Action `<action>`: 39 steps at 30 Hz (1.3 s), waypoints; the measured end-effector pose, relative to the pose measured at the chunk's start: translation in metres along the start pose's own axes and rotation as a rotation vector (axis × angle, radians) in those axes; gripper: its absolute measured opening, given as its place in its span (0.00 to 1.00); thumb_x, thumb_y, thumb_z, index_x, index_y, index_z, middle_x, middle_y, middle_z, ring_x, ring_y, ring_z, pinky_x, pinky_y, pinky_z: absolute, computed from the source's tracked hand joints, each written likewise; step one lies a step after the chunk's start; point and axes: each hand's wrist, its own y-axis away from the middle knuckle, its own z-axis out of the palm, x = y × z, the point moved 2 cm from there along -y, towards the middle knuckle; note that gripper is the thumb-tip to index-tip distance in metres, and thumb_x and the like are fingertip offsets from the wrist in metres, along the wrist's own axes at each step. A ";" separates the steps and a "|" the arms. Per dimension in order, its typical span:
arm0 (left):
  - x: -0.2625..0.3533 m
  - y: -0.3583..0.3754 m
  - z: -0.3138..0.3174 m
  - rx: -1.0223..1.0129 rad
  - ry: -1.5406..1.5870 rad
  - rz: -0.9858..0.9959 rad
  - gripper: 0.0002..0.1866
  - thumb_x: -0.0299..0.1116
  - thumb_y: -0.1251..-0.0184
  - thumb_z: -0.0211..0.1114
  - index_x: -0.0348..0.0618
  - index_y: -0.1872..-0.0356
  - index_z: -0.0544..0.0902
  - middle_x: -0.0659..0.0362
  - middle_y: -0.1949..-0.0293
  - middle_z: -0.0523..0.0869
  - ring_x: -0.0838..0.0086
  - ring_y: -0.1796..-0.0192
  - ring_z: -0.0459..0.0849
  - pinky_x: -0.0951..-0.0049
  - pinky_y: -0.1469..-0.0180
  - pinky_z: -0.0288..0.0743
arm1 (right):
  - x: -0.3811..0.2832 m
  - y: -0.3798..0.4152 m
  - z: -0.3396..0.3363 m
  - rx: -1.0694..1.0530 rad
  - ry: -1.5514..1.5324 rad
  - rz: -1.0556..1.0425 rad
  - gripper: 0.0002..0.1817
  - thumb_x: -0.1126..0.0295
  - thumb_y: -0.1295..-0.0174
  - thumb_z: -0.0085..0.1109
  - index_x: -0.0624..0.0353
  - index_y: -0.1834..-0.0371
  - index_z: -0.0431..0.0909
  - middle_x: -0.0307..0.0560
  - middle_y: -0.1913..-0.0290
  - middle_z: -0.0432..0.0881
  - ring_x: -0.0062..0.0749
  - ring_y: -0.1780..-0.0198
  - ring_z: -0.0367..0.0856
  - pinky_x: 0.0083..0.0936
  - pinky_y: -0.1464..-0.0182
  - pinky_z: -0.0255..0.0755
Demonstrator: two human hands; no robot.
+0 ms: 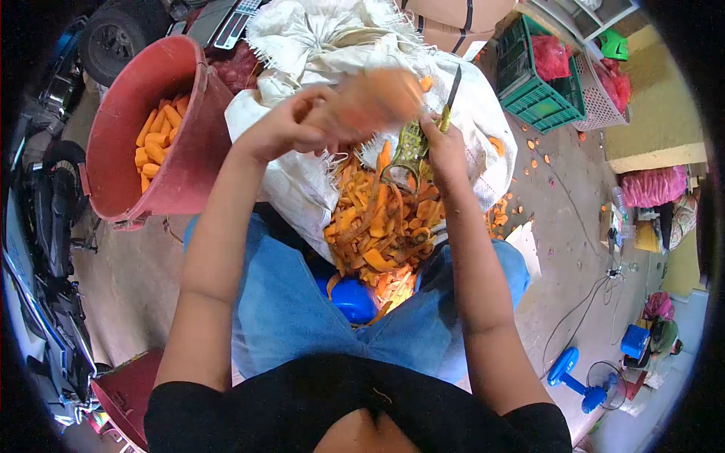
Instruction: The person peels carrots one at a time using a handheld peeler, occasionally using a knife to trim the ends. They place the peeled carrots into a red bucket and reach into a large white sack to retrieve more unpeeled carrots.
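My left hand point(291, 124) is wrapped round a thick orange vegetable point(370, 98), which looks like a large carrot and is smeared by motion. A knife point(454, 89) with a dark blade pointing up and away is gripped in my right hand point(447, 151). Against those same fingers is a yellow-green peeler point(410, 147) with a perforated body; how it is held is partly hidden. Below both hands, a heap of orange peelings point(377, 219) lies on the white woven sack point(483, 98), between my knees.
To the left stands a red bucket point(211, 128) holding peeled carrots point(158, 136). A blue round object point(351, 300) sits between my legs. At the right back are a green crate point(521, 83) and a white basket point(600, 94). Orange scraps point(534, 162) dot the floor; a blue fan point(578, 381) stands at right.
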 end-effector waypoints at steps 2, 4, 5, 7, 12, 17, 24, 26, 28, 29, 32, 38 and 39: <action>-0.006 -0.012 0.013 -0.079 -0.333 -0.020 0.26 0.30 0.66 0.69 0.39 0.59 0.73 0.58 0.64 0.78 0.77 0.66 0.76 0.77 0.72 0.71 | 0.011 -0.005 0.006 -0.061 -0.121 -0.046 0.15 0.61 0.48 0.52 0.64 0.71 0.75 0.41 0.81 0.73 0.21 0.77 0.67 0.19 0.73 0.63; -0.010 -0.014 0.025 -0.121 -0.413 -0.093 0.22 0.29 0.62 0.68 0.38 0.60 0.74 0.59 0.66 0.78 0.80 0.68 0.76 0.83 0.73 0.71 | 0.006 0.001 0.014 -0.225 -0.157 0.033 0.13 0.63 0.48 0.52 0.63 0.71 0.75 0.40 0.78 0.74 0.22 0.77 0.68 0.20 0.72 0.63; -0.011 -0.013 0.025 -0.061 -0.364 -0.193 0.21 0.31 0.61 0.68 0.38 0.62 0.74 0.60 0.68 0.78 0.80 0.71 0.76 0.84 0.74 0.71 | 0.002 0.007 0.015 -0.332 0.067 -0.013 0.11 0.65 0.47 0.51 0.63 0.70 0.75 0.40 0.76 0.75 0.22 0.77 0.68 0.20 0.72 0.64; -0.014 -0.014 0.023 -0.002 -0.319 -0.295 0.19 0.33 0.60 0.67 0.38 0.64 0.74 0.60 0.70 0.78 0.81 0.74 0.77 0.86 0.75 0.71 | 0.024 0.018 0.029 -0.401 -0.050 0.139 0.10 0.66 0.46 0.51 0.62 0.70 0.74 0.40 0.75 0.75 0.23 0.76 0.70 0.19 0.72 0.65; -0.051 -0.033 0.007 0.266 0.026 -0.262 0.17 0.40 0.51 0.63 0.40 0.65 0.72 0.62 0.73 0.76 0.79 0.73 0.77 0.83 0.74 0.73 | 0.026 0.043 0.045 -0.414 -0.521 0.472 0.10 0.67 0.46 0.50 0.64 0.69 0.72 0.42 0.74 0.75 0.25 0.75 0.74 0.20 0.74 0.69; -0.086 -0.044 0.043 0.350 0.558 -0.125 0.23 0.46 0.44 0.55 0.40 0.54 0.64 0.54 0.59 0.75 0.67 0.58 0.76 0.66 0.54 0.71 | 0.028 0.047 0.049 -0.195 -0.603 0.593 0.12 0.66 0.45 0.48 0.66 0.68 0.72 0.44 0.73 0.76 0.26 0.76 0.75 0.21 0.75 0.70; -0.077 -0.039 0.045 0.647 0.847 0.212 0.24 0.46 0.46 0.57 0.38 0.56 0.65 0.54 0.60 0.74 0.63 0.59 0.75 0.58 0.53 0.69 | 0.035 0.025 0.033 -0.068 0.009 0.311 0.15 0.63 0.46 0.49 0.68 0.72 0.73 0.47 0.77 0.76 0.27 0.77 0.73 0.24 0.74 0.65; -0.081 -0.040 0.021 0.693 0.882 0.213 0.23 0.46 0.45 0.55 0.38 0.57 0.67 0.53 0.59 0.74 0.63 0.57 0.75 0.55 0.53 0.69 | 0.035 0.023 0.028 0.005 0.121 0.200 0.15 0.63 0.46 0.50 0.68 0.71 0.73 0.48 0.79 0.75 0.28 0.77 0.72 0.25 0.73 0.65; -0.070 -0.038 0.006 0.539 1.048 0.065 0.24 0.48 0.46 0.55 0.38 0.56 0.68 0.52 0.59 0.74 0.63 0.55 0.74 0.54 0.52 0.68 | 0.016 0.020 0.020 0.083 0.179 0.125 0.15 0.63 0.47 0.51 0.68 0.71 0.73 0.48 0.81 0.74 0.28 0.78 0.72 0.26 0.73 0.65; -0.060 -0.030 0.007 0.374 1.160 0.083 0.25 0.50 0.43 0.50 0.38 0.56 0.68 0.51 0.60 0.75 0.62 0.55 0.74 0.51 0.52 0.67 | 0.020 0.008 0.012 0.129 0.180 0.084 0.15 0.63 0.46 0.51 0.68 0.70 0.73 0.46 0.82 0.74 0.28 0.78 0.71 0.26 0.73 0.65; -0.051 -0.007 0.013 0.395 0.950 0.025 0.23 0.50 0.41 0.45 0.39 0.57 0.68 0.49 0.60 0.75 0.61 0.57 0.75 0.50 0.52 0.67 | 0.006 -0.002 -0.004 0.090 -0.029 0.213 0.16 0.62 0.45 0.51 0.68 0.67 0.72 0.43 0.83 0.72 0.29 0.79 0.70 0.25 0.74 0.65; -0.093 -0.015 0.027 0.457 0.959 -0.345 0.22 0.43 0.43 0.47 0.29 0.59 0.67 0.45 0.65 0.76 0.58 0.60 0.76 0.61 0.56 0.71 | 0.003 -0.008 -0.004 0.151 -0.064 0.009 0.15 0.60 0.44 0.49 0.63 0.63 0.69 0.37 0.79 0.71 0.18 0.83 0.67 0.15 0.83 0.62; -0.088 -0.015 0.035 0.392 0.950 -0.389 0.20 0.43 0.42 0.45 0.32 0.60 0.67 0.48 0.66 0.77 0.61 0.63 0.77 0.62 0.57 0.72 | 0.003 -0.008 -0.002 0.146 -0.155 0.009 0.15 0.61 0.44 0.49 0.63 0.63 0.69 0.37 0.78 0.71 0.18 0.82 0.68 0.15 0.82 0.63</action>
